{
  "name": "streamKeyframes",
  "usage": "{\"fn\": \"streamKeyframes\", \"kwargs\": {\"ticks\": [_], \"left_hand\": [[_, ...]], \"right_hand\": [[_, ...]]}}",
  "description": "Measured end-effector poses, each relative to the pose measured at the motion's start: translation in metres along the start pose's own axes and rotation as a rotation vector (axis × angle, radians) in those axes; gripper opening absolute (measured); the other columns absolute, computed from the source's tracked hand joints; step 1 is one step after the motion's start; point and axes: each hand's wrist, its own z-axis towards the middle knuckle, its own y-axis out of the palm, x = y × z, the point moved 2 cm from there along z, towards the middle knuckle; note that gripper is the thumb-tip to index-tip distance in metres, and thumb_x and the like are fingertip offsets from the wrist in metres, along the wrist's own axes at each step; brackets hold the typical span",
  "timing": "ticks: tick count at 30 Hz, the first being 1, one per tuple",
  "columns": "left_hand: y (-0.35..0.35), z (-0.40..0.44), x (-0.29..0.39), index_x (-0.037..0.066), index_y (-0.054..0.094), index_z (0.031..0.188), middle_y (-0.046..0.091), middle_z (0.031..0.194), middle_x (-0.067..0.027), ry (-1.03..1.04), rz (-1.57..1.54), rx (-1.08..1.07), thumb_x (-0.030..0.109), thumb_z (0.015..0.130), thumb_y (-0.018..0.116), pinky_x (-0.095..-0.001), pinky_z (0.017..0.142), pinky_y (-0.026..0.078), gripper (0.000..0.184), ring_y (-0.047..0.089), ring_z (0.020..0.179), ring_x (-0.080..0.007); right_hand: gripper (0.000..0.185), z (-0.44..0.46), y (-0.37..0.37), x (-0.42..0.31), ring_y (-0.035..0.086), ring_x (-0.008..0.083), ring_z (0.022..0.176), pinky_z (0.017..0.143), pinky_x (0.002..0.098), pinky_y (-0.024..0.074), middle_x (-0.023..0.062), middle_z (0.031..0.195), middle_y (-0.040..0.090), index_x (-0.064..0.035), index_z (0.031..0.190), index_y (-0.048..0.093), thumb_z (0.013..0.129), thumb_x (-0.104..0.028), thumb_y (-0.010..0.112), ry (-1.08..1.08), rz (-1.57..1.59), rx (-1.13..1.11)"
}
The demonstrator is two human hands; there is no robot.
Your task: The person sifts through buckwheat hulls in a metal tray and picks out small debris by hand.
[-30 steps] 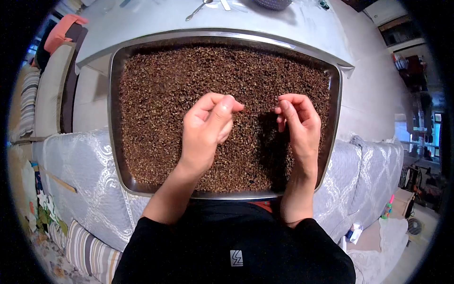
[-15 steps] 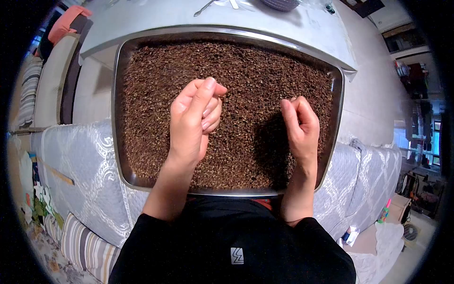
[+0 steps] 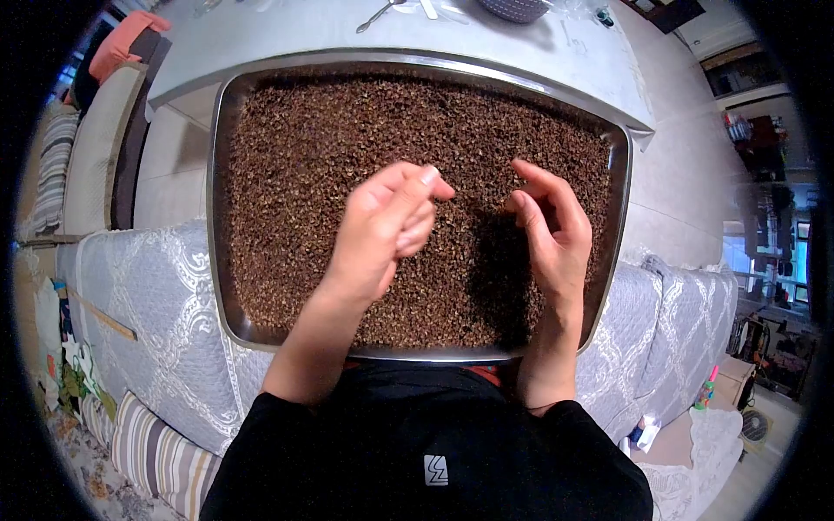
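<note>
Hovering hands (image 3: 387, 227) (image 3: 558, 233) curled above the tray (image 3: 219, 187)

We see a white patch (image 3: 436, 470) on our black shirt (image 3: 347, 460), its stylised mark resembling a Z, the exact lettering unclear.

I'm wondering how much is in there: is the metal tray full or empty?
Not empty: small brown bits cover nearly the whole bottom of the metal tray. How deep they lie, I cannot tell.

Left hand (image 3: 380, 227) has swung nearer right hand (image 3: 559, 233) — whose pinch has opened.
</note>
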Motion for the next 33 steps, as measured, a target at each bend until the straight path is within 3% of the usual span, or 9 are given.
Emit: {"fn": "streamKeyframes", "kwargs": {"ticks": [3, 8, 13, 17, 20, 22, 27, 31, 33], "left_hand": [[0.012, -0.001, -0.020, 0.006, 0.058, 0.094, 0.042, 0.067, 0.0049, -0.243, -0.180, -0.107, 0.031, 0.107, 0.045, -0.0190, 0.041, 0.022, 0.031, 0.033, 0.049, -0.0031], [0.022, -0.007, -0.037, 0.008, 0.058, 0.096, 0.054, 0.076, -0.0025, -0.473, -0.461, 0.029, 0.039, 0.105, 0.040, -0.0188, 0.040, 0.026, 0.037, 0.046, 0.054, -0.0096], [0.003, 0.007, -0.033, 0.010, 0.051, 0.083, 0.044, 0.070, 0.0005, -0.244, -0.650, -0.057, 0.028, 0.105, 0.043, -0.0194, 0.039, 0.025, 0.030, 0.039, 0.053, -0.0071], [-0.005, 0.013, -0.010, 0.012, 0.043, 0.073, 0.037, 0.063, 0.0025, -0.050, -0.773, -0.073, 0.029, 0.109, 0.038, -0.0213, 0.037, 0.023, 0.040, 0.032, 0.049, -0.0069], [-0.009, 0.012, 0.007, 0.015, 0.039, 0.068, 0.034, 0.059, 0.0037, 0.084, -0.696, -0.056, 0.034, 0.110, 0.035, -0.0198, 0.036, 0.021, 0.047, 0.030, 0.045, -0.0057], [-0.015, 0.010, 0.012, 0.015, 0.038, 0.066, 0.032, 0.057, 0.0040, 0.125, -0.668, -0.053, 0.036, 0.110, 0.034, -0.0196, 0.036, 0.020, 0.049, 0.028, 0.044, -0.0056], [-0.017, 0.011, 0.012, 0.016, 0.038, 0.065, 0.031, 0.055, 0.0046, 0.101, -0.733, -0.100, 0.040, 0.110, 0.032, -0.0194, 0.035, 0.018, 0.052, 0.027, 0.044, -0.0055], [-0.015, 0.012, 0.007, 0.016, 0.039, 0.063, 0.033, 0.053, 0.0050, 0.015, -0.822, -0.165, 0.043, 0.109, 0.031, -0.0198, 0.035, 0.018, 0.055, 0.027, 0.042, -0.0058], [-0.014, 0.012, 0.005, 0.014, 0.039, 0.061, 0.034, 0.052, 0.0034, -0.012, -0.881, -0.199, 0.041, 0.110, 0.031, -0.0213, 0.036, 0.018, 0.057, 0.030, 0.042, -0.0068]], "right_hand": [[0.018, -0.005, 0.007, -0.006, 0.066, 0.0154, 0.079, 0.071, 0.0264, 0.0508, 0.0087, 0.086, 0.068, 0.0001, 0.103, 0.071, 0.087, 0.006, 0.065, -0.146, 0.045, 0.088], [0.018, -0.010, 0.022, -0.021, 0.065, 0.0199, 0.089, 0.076, 0.0302, 0.0507, 0.0091, 0.094, 0.071, -0.0016, 0.099, 0.073, 0.084, 0.005, 0.066, -0.500, -0.196, -0.159], [0.011, 0.016, 0.025, 0.004, 0.065, 0.0239, 0.087, 0.080, 0.0343, 0.0510, 0.0097, 0.091, 0.071, -0.0020, 0.098, 0.073, 0.088, -0.001, 0.067, -0.380, -0.322, 0.022], [0.044, 0.015, 0.045, 0.003, 0.052, 0.0321, 0.126, 0.102, 0.0454, 0.0433, 0.0087, 0.129, 0.062, -0.0102, 0.120, 0.067, 0.080, -0.021, 0.078, -0.480, -0.554, -0.174], [0.034, 0.006, 0.054, 0.004, 0.056, 0.0284, 0.111, 0.089, 0.0437, 0.0457, 0.0072, 0.115, 0.064, -0.0120, 0.113, 0.070, 0.080, -0.020, 0.076, -0.547, -0.579, -0.250], [0.012, 0.009, 0.048, 0.017, 0.058, 0.0281, 0.091, 0.078, 0.0412, 0.0467, 0.0069, 0.096, 0.064, -0.0084, 0.091, 0.070, 0.080, -0.011, 0.075, -0.492, -0.610, -0.148], [0.007, 0.021, 0.005, 0.033, 0.065, 0.0258, 0.075, 0.069, 0.0345, 0.0508, 0.0129, 0.084, 0.067, -0.0024, 0.094, 0.069, 0.089, -0.007, 0.070, -0.296, -0.321, 0.120], [0.020, 0.018, -0.014, 0.033, 0.049, 0.0048, 0.063, 0.056, 0.0221, 0.0405, -0.0017, 0.074, 0.059, -0.0018, 0.098, 0.066, 0.103, -0.019, 0.058, 0.132, -0.047, 0.097], [0.021, 0.018, -0.014, 0.036, 0.045, 0.0040, 0.061, 0.054, 0.0217, 0.0376, -0.0030, 0.073, 0.057, -0.0024, 0.095, 0.065, 0.103, -0.020, 0.057, 0.170, 0.032, 0.099]]}}
